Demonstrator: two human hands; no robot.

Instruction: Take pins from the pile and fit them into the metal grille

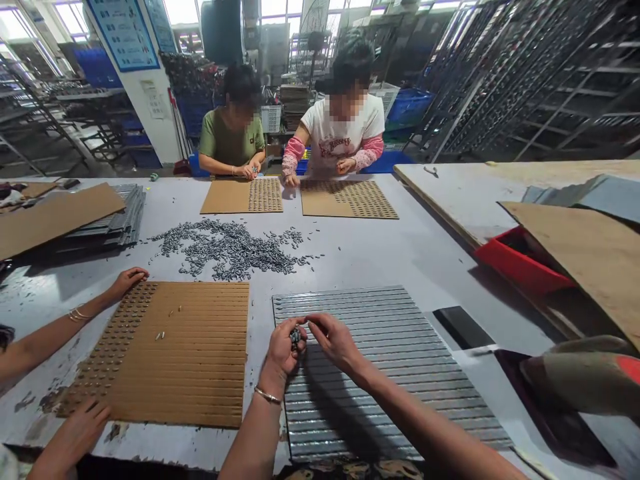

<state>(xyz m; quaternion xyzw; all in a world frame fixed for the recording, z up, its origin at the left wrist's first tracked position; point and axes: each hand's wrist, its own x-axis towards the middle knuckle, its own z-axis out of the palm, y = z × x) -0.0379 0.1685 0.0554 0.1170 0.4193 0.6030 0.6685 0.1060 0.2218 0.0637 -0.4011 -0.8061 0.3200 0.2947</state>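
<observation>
Seen from a head-worn camera, a person sits at a large grey table (pixel 380 253) with both hands raised over a ribbed metal tray (pixel 380 373) that lies flat just in front of them. The left hand (pixel 283 348) is curled shut around a small clutch of dark metal pins (pixel 295 335), which peek out between thumb and fingers; a thin bangle sits on that wrist. The right hand (pixel 334 340) meets it, thumb and forefinger pressed together at the bunch, apparently pinching a single pin, though the piece itself is too small to make out. These pins look hard, stiff and very light, probably smooth enough to slip (a loose grip would likely scatter them), so each seems best taken by fingertips across its middle. A big loose pile of the same pins (pixel 233 248) lies farther up the table, well apart from the hands. Just to the left, a co-worker's hands rest at the edge of a brown slotted board (pixel 200 353), partly filled along its left side. Across the table, two more people work over similar boards (pixel 345 198).
</observation>
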